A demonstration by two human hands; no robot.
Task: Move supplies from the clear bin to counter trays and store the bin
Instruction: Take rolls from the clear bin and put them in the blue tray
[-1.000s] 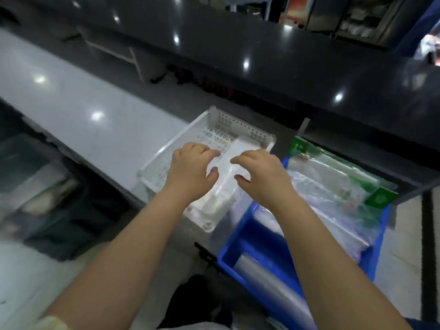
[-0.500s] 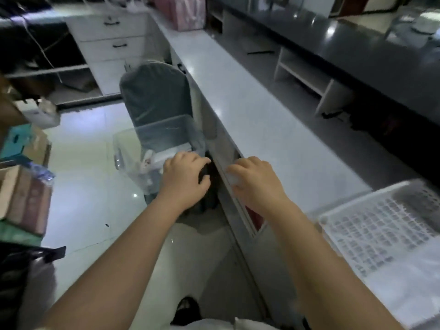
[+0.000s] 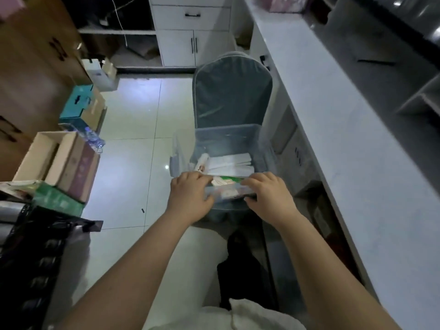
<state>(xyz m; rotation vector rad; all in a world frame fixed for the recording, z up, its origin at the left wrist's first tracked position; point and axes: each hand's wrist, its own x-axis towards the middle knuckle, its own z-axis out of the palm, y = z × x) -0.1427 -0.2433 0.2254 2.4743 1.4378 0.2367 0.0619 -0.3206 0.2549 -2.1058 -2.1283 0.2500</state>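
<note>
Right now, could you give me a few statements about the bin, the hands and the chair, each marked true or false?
1. The clear bin sits on a grey chair. True.
2. The bin is empty. False: white packets lie inside.
3. Both hands are at the bin's near edge. True: left hand, right hand.
4. The bin stands on the counter. False: it is beside the counter, on the chair.

Both my bare arms reach forward and down, roughly parallel, palms down. My left hand [image 3: 190, 196] has its fingers curled forward and the thumb tucked underneath. My right hand [image 3: 267, 196] mirrors it just beside, knuckles up, fingers bent toward the left hand.
</note>
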